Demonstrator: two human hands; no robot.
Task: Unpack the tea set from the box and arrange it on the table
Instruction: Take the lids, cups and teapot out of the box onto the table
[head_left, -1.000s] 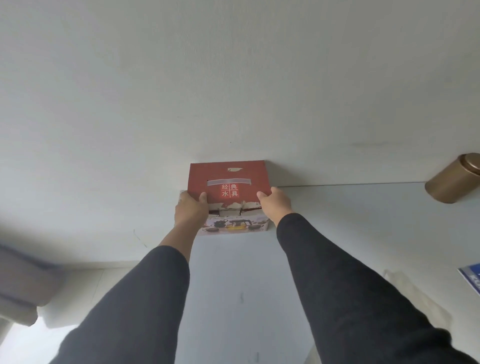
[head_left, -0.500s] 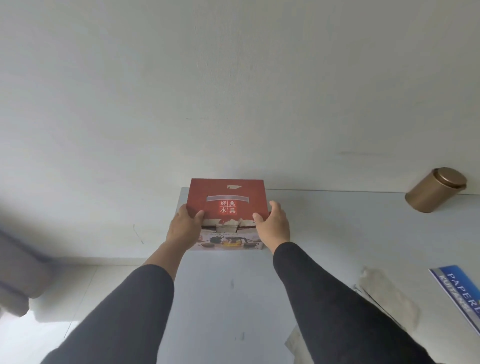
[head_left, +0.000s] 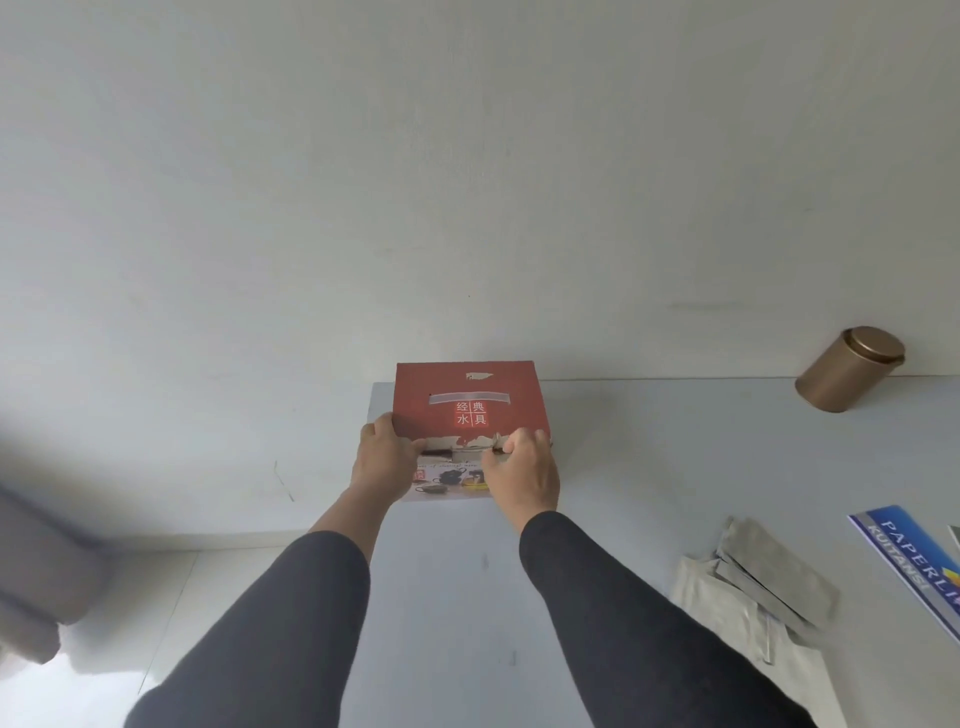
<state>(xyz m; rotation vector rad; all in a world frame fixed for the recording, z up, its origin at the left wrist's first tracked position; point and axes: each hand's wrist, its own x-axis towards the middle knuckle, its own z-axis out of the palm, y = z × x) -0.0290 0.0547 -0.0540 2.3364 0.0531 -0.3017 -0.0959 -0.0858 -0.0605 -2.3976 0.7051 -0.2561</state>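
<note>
A red tea set box (head_left: 470, 400) with white Chinese characters on its lid stands on the far left corner of the grey table (head_left: 649, 467), against the wall. Its front face shows pictures of teaware. My left hand (head_left: 382, 462) grips the box's front left corner, thumb on the lid's edge. My right hand (head_left: 524, 467) pinches the torn front edge of the lid near its right side. The lid's front edge is slightly raised, with a dark gap under it. The box's contents are hidden.
A gold cylindrical tin (head_left: 849, 369) stands at the back right by the wall. Folded grey cloth (head_left: 753, 597) lies at the right front, and a blue-and-white booklet (head_left: 914, 558) lies at the right edge. The table's left edge drops to a pale floor (head_left: 130, 597).
The view has tilted down and the box sits nearer. My right hand moved from the box's right side onto the lid's front edge and now pinches it.
</note>
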